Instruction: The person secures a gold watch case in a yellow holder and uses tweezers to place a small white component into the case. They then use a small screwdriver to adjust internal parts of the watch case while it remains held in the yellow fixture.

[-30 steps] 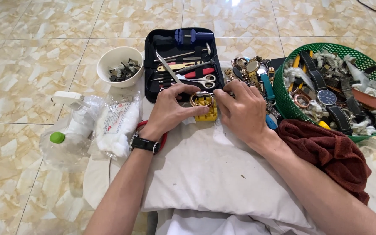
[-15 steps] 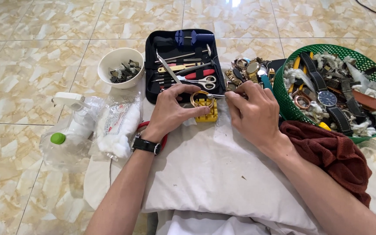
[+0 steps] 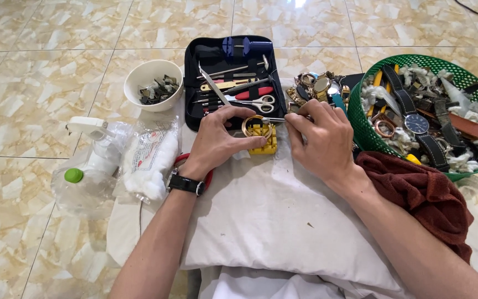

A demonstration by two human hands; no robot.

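My left hand (image 3: 217, 138) rests on a white cushion (image 3: 261, 221) and holds a gold watch band (image 3: 254, 124) down on a small yellow block (image 3: 264, 145). A black wristwatch sits on that wrist. To the right, my right hand (image 3: 319, 138) pinches a thin metal tool (image 3: 275, 119) whose tip points at the band on the block. Both hands lie close together just in front of an open black tool case (image 3: 230, 77) with scissors, tweezers and screwdrivers.
A white bowl (image 3: 153, 84) of small metal parts stands left of the case. A green basket (image 3: 432, 113) full of watches and straps sits at right, loose watches (image 3: 316, 86) beside it. A dark red cloth (image 3: 421, 194), a plastic bag of cotton (image 3: 147, 158) and a spray bottle (image 3: 87, 160) lie nearby.
My right hand has shifted slightly to the right and now holds the thin tool level against the band. The left hand stays on the yellow block.
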